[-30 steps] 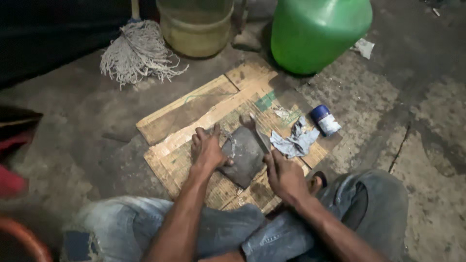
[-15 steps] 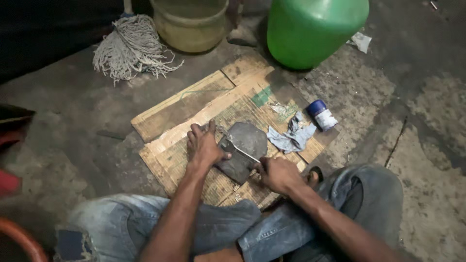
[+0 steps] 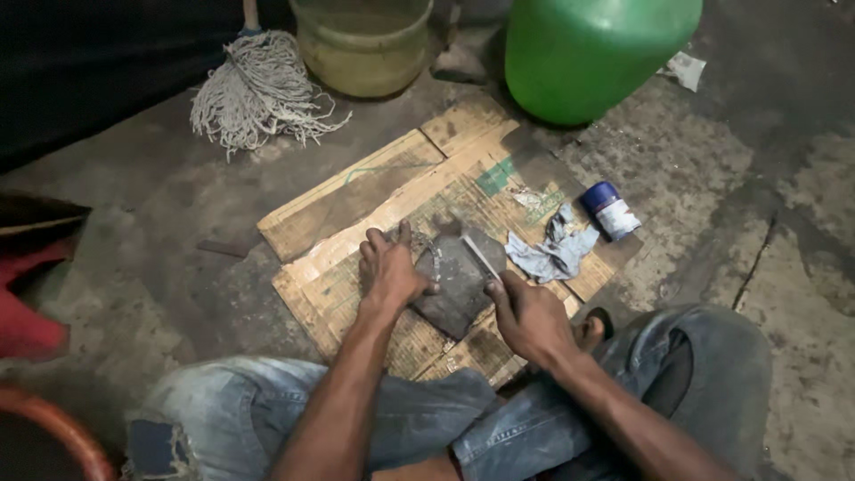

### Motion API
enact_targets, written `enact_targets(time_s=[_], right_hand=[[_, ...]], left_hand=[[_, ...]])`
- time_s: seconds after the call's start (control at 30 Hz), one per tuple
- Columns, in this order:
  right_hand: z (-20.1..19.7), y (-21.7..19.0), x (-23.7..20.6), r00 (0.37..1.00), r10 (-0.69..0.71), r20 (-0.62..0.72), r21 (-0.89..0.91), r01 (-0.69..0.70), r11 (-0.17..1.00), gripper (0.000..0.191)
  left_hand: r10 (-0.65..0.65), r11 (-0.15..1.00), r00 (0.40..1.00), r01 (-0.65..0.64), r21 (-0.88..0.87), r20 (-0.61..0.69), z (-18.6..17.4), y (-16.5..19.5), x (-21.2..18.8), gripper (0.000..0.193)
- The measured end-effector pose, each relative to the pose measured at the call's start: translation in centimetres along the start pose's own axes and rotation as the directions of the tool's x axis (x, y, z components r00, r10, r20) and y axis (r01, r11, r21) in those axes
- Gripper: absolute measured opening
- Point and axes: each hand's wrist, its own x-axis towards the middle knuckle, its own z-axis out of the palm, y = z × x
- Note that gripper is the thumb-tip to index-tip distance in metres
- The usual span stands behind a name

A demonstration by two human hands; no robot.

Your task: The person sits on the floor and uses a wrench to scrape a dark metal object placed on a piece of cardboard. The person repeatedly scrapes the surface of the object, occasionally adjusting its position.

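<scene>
A dark grey flat slab [image 3: 459,289] lies on flattened cardboard [image 3: 356,205] on the floor between my knees. My left hand [image 3: 389,270] presses down on the slab's left edge, fingers spread. My right hand [image 3: 527,318] grips a thin metal blade [image 3: 481,256] whose tip rests on the slab's upper right part. A crumpled grey rag [image 3: 557,252] lies just right of the slab, and a small blue and white can [image 3: 610,211] lies on its side beyond it.
A large green jug [image 3: 597,53] and a yellowish bucket [image 3: 361,44] stand at the far edge. A mop head [image 3: 258,89] lies at the upper left. Red objects [image 3: 31,321] sit at the left edge. The concrete floor is cracked on the right.
My right hand has drawn the blade back and forth across the slab, ending closer to me. The left hand stays on the slab. The view has shifted slightly.
</scene>
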Motion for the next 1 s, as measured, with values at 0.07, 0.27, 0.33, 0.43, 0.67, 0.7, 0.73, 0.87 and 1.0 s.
enact_targets(time_s=[0.07,0.27,0.33,0.43,0.67,0.7,0.73,0.87,1.0], right_hand=[[0.0,0.0,0.1,0.999,-0.016,0.036,-0.085,0.019,0.996,0.038],[-0.6,0.3,0.4,1.0,-0.005,0.012,-0.13,0.006,0.992,0.039],[-0.3,0.4,0.2,0.995,-0.014,-0.099,-0.012,0.013,1.0,0.04],[0.5,0.5,0.4,0.997,-0.063,-0.043,-0.066,0.06,0.996,0.035],[-0.9,1.0,0.9,0.991,0.13,0.037,-0.042,-0.129,0.991,0.038],[-1.1,0.9,1.0,0.987,0.163,-0.001,-0.008,-0.163,0.987,0.037],[-1.5,0.7,1.3,0.998,0.058,-0.031,0.015,-0.057,0.998,0.035],[-4.4,0.4,0.9,0.993,0.054,-0.107,0.12,-0.041,0.992,0.029],[-11.3,0.8,-3.2,0.917,0.375,-0.134,0.295,-0.324,0.899,0.029]], left_hand=[[-0.007,1.0,1.0,0.007,0.0,0.023,-0.1,0.0,0.0,0.125],[-0.009,1.0,1.0,0.009,0.01,-0.004,-0.3,0.2,-0.1,0.126],[-0.023,1.0,1.0,0.023,0.019,0.018,-0.2,0.2,-0.2,0.126],[-0.029,0.999,0.998,0.028,0.029,0.048,-0.4,0.3,-0.1,0.126],[-0.053,0.998,0.997,0.054,-0.019,0.05,-0.3,0.0,-0.3,0.126],[-0.038,0.999,0.998,0.039,-0.025,0.046,-0.2,0.1,-0.2,0.128],[-0.041,0.999,0.998,0.042,-0.019,0.04,-0.4,0.1,0.0,0.127],[-0.065,0.998,0.997,0.066,-0.013,0.04,-0.3,0.0,-0.4,0.126],[-0.112,0.992,0.991,0.115,-0.044,0.067,-0.6,0.1,0.1,0.124]])
